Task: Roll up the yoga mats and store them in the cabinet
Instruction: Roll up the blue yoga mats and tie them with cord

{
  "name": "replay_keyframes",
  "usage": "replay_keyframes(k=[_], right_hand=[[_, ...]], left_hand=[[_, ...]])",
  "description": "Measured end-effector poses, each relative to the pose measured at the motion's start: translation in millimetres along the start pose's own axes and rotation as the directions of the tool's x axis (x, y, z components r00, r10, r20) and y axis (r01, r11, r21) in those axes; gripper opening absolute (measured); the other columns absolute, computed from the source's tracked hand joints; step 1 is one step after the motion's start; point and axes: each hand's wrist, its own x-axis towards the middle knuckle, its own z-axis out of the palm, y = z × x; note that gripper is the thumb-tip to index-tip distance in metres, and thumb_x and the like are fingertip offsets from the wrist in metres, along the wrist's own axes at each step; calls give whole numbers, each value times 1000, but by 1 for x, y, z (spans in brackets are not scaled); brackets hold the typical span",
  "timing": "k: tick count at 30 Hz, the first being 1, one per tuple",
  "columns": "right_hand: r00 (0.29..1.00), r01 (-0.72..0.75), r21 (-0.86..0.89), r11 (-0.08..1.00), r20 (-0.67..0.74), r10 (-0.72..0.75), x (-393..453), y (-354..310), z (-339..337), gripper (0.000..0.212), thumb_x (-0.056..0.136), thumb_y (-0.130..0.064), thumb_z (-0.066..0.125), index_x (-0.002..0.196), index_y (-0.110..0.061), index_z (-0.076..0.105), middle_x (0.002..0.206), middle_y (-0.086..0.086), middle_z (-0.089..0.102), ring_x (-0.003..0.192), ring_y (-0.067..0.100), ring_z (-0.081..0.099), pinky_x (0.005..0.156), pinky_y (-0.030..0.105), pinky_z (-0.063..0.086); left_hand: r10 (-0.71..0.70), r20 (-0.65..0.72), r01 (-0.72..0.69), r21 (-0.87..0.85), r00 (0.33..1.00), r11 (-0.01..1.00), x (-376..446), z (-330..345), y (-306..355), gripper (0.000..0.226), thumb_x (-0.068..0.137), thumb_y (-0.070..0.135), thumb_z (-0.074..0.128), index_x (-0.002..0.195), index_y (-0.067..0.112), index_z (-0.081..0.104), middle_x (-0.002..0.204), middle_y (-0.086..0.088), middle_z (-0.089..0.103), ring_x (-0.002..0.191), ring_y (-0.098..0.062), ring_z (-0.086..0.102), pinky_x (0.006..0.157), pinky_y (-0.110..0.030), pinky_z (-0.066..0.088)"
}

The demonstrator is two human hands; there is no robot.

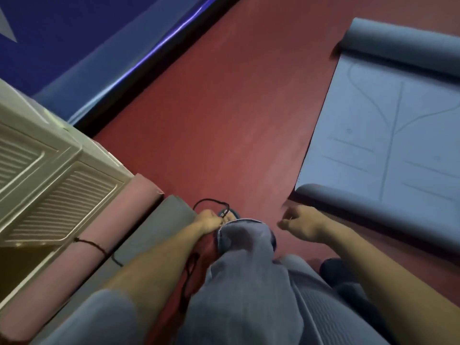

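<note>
Exercise studio: red floor (236, 108), yoga mats (388, 135), blue padding (99, 78).

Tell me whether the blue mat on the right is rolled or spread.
Mostly spread: the blue mat lies flat on the red floor, only its two ends curled.

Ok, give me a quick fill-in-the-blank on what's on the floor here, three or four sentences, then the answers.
1. The rolled mat lying against the cabinet is ____ in colour.
2. A dark cord is tied around the ____ roll.
3. The blue mat with printed lines lies to the person's ____, still partly unrolled.
4. The floor is ____.

Missing words: pink; pink; right; red
</note>
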Motion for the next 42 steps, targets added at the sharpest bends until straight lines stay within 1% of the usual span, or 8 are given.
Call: replay_keyframes(k=[2,6,15,22,27,32,38,42], right_hand=[[1000,27,-20,999,-1,-27,11,-4,-4,32,97,-39,59,108,-11,71,114,8,71,107,26,62,94,37,50],[997,69,2,998,-33,-69,33,-10,-10,30,96,-40,57,110,-16,69,113,6,70,107,23,62,93,37,51],[998,37,-3,999,52,-36,57,7,-9,33,98,-41,57,115,-15,69,120,6,69,111,23,61,96,36,50],[999,-18,173,985,-40,26,37,13,-11,24,97,-34,61,105,-15,72,108,3,72,102,20,64,91,32,50],[987,29,369,929,-158,32,-11,10,-26,22,98,-31,61,97,-10,70,100,9,72,98,27,67,84,36,51],[940,220,426,877,-331,-75,-76,-10,-38,19,97,-26,65,114,-18,69,107,-4,71,103,15,65,79,22,50],[741,615,171,770,-461,-489,-190,-57,-65,80,80,-24,70,153,-35,38,157,-12,40,147,4,30,117,27,28],[694,720,446,532,-460,-554,-264,-61,-68,36,81,-15,59,114,-1,65,95,19,72,91,27,67,87,40,49]], left_hand=[[-5,-4,5,7,1000,1000,16,12,19,14,85,28,71,83,14,72,97,-14,72,96,-29,67,78,-32,49],[-99,5,99,12,995,995,57,39,35,47,100,22,55,142,4,49,144,-18,55,133,-35,53,106,-37,45],[-137,19,129,224,990,966,72,70,7,55,111,44,26,152,13,45,150,-22,51,138,-37,49,112,-41,40],[-22,67,-14,494,998,869,34,38,-16,39,97,33,52,128,14,66,132,-12,67,121,-32,64,96,-39,52],[237,-6,-222,320,972,921,-20,-28,28,30,95,34,59,76,12,67,91,-10,74,96,-31,68,79,-35,49],[597,-5,-572,278,802,771,-132,-117,97,27,95,30,66,78,8,70,84,-6,62,77,-18,56,68,-29,37],[856,123,-865,65,502,498,-296,-142,146,19,99,25,66,90,9,71,84,6,77,78,-1,66,77,-23,45],[916,235,-946,97,325,310,-384,-126,145,20,101,24,64,86,11,69,78,3,76,76,-16,71,75,-33,55]])
